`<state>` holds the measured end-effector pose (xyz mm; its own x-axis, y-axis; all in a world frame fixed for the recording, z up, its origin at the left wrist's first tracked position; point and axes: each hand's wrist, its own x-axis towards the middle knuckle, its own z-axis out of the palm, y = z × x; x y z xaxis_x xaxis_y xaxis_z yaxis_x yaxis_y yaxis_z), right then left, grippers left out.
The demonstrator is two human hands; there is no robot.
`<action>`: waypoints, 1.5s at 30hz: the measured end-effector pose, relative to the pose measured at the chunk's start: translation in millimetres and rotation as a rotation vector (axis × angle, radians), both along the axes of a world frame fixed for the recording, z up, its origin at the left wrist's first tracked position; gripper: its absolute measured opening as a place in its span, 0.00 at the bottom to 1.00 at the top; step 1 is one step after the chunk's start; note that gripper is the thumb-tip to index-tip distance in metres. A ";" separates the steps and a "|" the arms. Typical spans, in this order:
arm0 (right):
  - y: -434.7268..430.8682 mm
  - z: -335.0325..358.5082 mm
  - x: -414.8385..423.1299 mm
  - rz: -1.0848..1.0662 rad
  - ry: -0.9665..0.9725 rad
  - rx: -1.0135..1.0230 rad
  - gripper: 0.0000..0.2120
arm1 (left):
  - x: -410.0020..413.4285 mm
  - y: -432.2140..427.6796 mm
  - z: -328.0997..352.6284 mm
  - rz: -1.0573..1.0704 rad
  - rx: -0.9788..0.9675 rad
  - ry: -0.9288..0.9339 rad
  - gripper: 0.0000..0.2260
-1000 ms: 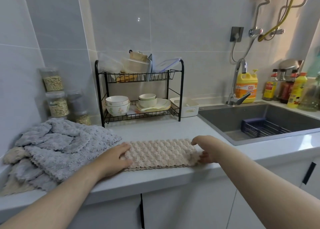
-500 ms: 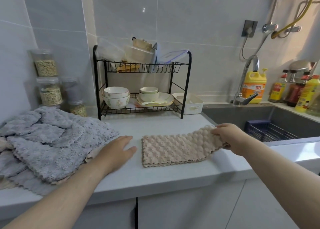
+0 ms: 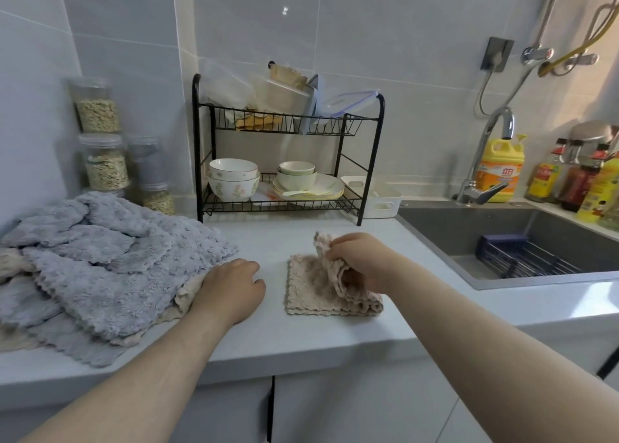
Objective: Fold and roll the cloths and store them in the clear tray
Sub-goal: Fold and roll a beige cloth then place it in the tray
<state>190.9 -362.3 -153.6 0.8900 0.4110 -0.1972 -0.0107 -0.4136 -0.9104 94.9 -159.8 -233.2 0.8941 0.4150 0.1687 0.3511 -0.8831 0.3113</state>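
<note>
- Cloth first: a beige, bumpy-textured microfibre cloth [image 3: 310, 292] lies on the white tabletop [image 3: 274, 338], near the front edge and between the two hands.
- Its left part lies flat on the tabletop, while its right part is raised and doubled over into loose folds.
- The right hand [image 3: 363, 261] grips the raised end of the beige cloth, with the fingers curled round the fabric and a corner sticking up above the knuckles.
- The left hand [image 3: 231, 288] rests palm down on the tabletop just left of the beige cloth and apart from it. Its fingers are loosely bent and it holds nothing.
- The heel of the left hand touches the edge of a rumpled pile of grey and beige cloths [image 3: 100, 268], which covers the left end of the tabletop.
- Behind the pile, clear plastic jars of grain [image 3: 102, 141] stand stacked against the tiled wall.
- A black two-tier wire rack [image 3: 370, 161] stands at the back of the tabletop. White bowls [image 3: 234, 178] and plates [image 3: 311, 188] sit on its lower tier, and clear plastic containers [image 3: 231, 94] on the upper one.
- A white plastic basket with handle slots [image 3: 380, 199] sits just right of the rack.
- To the right is a grey sink [image 3: 469, 228] holding a dark blue wire basket [image 3: 522, 255].
- A chrome tap [image 3: 485, 154] and a yellow detergent bottle [image 3: 500, 171] stand behind it.
</note>
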 end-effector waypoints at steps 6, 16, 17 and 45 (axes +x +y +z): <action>16.9 -9.7 2.2 -0.051 -0.109 -0.062 0.06 | 0.1 -3.2 3.7 -0.026 0.037 0.032 0.17; 47.4 -20.3 -11.1 0.017 -0.362 -0.273 0.06 | -1.4 -1.8 2.3 -0.037 0.017 0.032 0.17; 47.4 -21.8 -14.0 0.043 -0.343 -0.297 0.07 | -1.7 -1.7 2.5 -0.038 0.013 0.031 0.17; -19.3 -61.5 -4.8 -0.176 -0.459 -0.250 0.12 | -9.6 -10.8 8.7 -0.398 -0.094 0.004 0.24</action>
<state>186.2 -381.6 -215.0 0.9586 0.2387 0.1550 0.2759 -0.6457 -0.7120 85.3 -170.6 -224.4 0.9885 0.0501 0.1424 -0.0106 -0.9181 0.3962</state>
